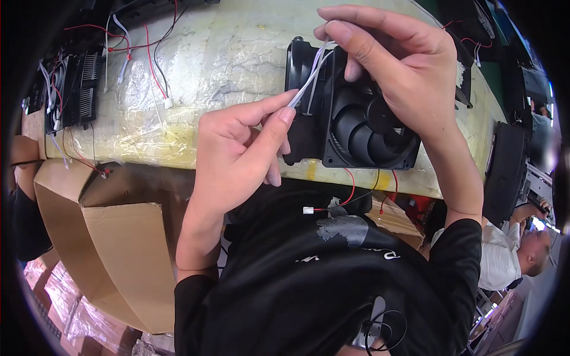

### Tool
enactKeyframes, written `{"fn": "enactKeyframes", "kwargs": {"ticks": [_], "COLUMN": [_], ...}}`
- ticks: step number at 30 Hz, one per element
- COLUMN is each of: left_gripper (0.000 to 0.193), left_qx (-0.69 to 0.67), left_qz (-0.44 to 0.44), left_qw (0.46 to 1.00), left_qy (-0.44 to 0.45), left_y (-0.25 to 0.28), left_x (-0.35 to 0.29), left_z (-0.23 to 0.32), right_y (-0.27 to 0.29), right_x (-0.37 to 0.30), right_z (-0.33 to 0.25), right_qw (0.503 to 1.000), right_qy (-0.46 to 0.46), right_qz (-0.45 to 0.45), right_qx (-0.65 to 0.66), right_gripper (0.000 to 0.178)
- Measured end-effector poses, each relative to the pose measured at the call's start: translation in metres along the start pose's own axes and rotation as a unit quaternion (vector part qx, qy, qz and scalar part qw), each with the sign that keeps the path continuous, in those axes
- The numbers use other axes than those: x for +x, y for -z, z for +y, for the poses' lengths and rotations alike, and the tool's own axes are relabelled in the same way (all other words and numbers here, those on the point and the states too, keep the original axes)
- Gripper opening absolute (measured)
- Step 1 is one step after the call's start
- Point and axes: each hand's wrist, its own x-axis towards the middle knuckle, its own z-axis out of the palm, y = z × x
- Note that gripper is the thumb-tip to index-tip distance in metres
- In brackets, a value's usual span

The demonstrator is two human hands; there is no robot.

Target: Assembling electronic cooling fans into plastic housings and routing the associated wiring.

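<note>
Left hand pinches a white cable tie while right hand grips the black fan.

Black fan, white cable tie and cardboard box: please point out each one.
black fan (368, 127), head view, on the blades.
white cable tie (309, 83), head view, on the strap's middle.
cardboard box (127, 255), head view, on the front wall.

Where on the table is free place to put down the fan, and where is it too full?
Bare plastic-wrapped table lies between the red and white wires and the black fan. The far left is crowded by a finned black unit with loose wires.
</note>
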Motion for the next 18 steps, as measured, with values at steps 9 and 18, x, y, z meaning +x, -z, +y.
{"fn": "enactKeyframes", "kwargs": {"ticks": [9, 18], "left_gripper": [0.025, 0.025], "left_qx": [-0.018, -0.009], "left_qz": [-0.013, -0.021], "left_qw": [1.0, 1.0], "left_qy": [0.006, -0.004], "left_y": [0.002, 0.002], "left_x": [0.002, 0.003], "left_z": [-0.001, -0.004], "right_y": [-0.005, 0.006], "right_x": [-0.003, -0.004], "right_z": [0.003, 0.021], "right_qw": [0.998, 0.994], "right_qy": [0.021, 0.074], "right_qz": [0.052, -0.019], "right_qx": [-0.01, -0.074], "right_gripper": [0.016, 0.022]}}
